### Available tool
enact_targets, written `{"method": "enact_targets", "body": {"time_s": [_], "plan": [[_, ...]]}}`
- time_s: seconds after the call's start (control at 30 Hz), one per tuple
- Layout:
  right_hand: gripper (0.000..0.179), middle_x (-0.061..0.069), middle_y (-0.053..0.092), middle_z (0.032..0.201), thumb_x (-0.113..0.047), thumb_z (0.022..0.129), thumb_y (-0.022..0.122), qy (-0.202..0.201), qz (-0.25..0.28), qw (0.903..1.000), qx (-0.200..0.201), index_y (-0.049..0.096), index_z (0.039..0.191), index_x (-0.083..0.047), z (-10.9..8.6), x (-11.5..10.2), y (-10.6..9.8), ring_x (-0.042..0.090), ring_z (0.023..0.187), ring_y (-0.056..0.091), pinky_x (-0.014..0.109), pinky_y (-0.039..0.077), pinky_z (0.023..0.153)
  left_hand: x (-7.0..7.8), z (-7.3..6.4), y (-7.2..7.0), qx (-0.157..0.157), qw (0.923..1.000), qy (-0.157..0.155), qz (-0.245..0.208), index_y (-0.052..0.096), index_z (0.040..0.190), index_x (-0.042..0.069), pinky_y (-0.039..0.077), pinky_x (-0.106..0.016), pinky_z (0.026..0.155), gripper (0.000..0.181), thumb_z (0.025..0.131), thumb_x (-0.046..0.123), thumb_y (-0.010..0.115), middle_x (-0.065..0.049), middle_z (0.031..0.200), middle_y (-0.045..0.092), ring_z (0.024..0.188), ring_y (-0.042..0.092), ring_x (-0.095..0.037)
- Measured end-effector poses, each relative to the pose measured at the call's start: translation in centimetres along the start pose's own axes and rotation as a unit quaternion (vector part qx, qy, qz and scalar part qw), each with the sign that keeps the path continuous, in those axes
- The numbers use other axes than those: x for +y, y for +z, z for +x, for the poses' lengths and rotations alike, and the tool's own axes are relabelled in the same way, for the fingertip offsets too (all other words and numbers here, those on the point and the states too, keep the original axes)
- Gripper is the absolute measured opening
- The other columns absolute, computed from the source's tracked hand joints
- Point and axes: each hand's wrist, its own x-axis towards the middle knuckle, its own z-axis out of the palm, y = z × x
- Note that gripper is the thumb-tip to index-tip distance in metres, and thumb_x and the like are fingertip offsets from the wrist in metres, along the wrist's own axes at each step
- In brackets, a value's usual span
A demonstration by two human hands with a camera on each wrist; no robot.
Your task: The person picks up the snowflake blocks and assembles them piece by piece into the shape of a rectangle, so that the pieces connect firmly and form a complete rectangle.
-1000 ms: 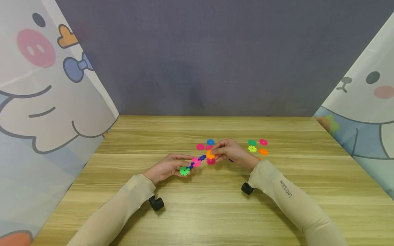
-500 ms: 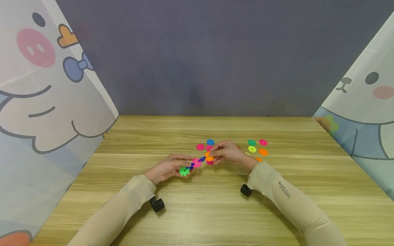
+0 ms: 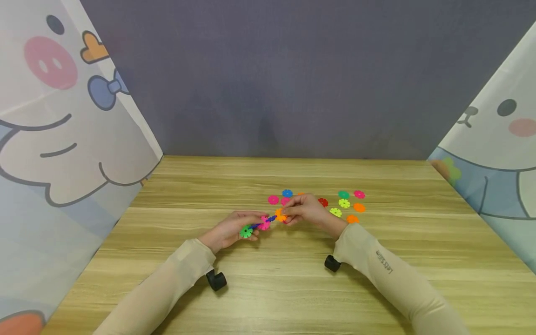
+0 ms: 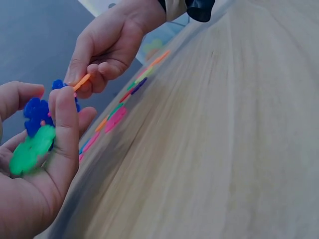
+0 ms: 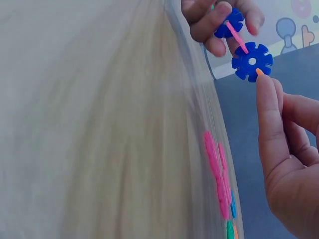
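My left hand [image 3: 232,229] grips a short chain of slotted plastic discs joined edge to edge. A green disc [image 3: 246,232] forms its near end, followed by a blue disc [image 4: 36,114], a pink disc [image 3: 264,224] and another blue disc [image 5: 242,65]. From the other side, my right hand [image 3: 307,210] pinches an orange disc [image 3: 280,214] between thumb and fingers. In the right wrist view, the orange edge meets the rim of the outer blue disc. Fingers hide most of the orange disc there. Both hands are above the table.
Loose discs lie beyond my hands on the wooden table [image 3: 268,288], among them a blue one [image 3: 287,191], a red one [image 3: 323,202], a yellow one [image 3: 336,212] and a teal one [image 3: 343,194]. A dark grey panel [image 3: 268,93] stands behind.
My right hand has moved slightly left and down with the orange disc, uncovering red and yellow discs on the table. The chain in my left hand has shifted slightly left, its green end turned.
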Motion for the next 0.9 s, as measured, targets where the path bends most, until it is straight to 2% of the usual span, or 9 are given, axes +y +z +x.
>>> {"method": "enact_targets", "body": {"time_s": [0.2, 0.47, 0.9], "plan": [[0.009, 0.009, 0.07, 0.081, 0.011, 0.091, 0.063, -0.003, 0.004, 1.0, 0.007, 0.066, 0.099, 0.013, 0.1, 0.2, 0.7, 0.014, 0.061, 0.068, 0.031, 0.061, 0.064, -0.1, 0.1, 0.2, 0.012, 0.9995, 0.008, 0.029, 0.057, 0.134, -0.008, 0.05, -0.02, 0.059, 0.042, 0.1, 0.016, 0.06, -0.001, 0.094, 0.072, 0.071, 0.056, -0.007], [0.012, 0.009, 0.068, 0.082, 0.012, 0.092, 0.061, -0.013, 0.009, 0.9999, 0.001, 0.064, 0.103, 0.016, 0.1, 0.4, 1.0, 0.015, 0.063, 0.068, 0.031, 0.061, 0.064, -0.1, 0.1, 0.2, 0.009, 0.9988, -0.003, 0.049, 0.06, 0.128, -0.011, 0.054, -0.021, 0.062, 0.04, 0.101, 0.018, 0.061, -0.006, 0.1, 0.074, 0.071, 0.055, -0.008], [0.009, 0.011, 0.068, 0.082, 0.012, 0.092, 0.061, -0.015, 0.003, 0.9999, 0.005, 0.064, 0.099, 0.015, 0.1, 0.2, 1.4, 0.015, 0.062, 0.068, 0.032, 0.061, 0.064, 0.0, 0.2, 0.5, 0.014, 0.998, -0.018, 0.059, 0.06, 0.128, -0.011, 0.052, -0.019, 0.059, 0.039, 0.101, 0.017, 0.059, 0.0, 0.091, 0.073, 0.066, 0.055, -0.005]]}}
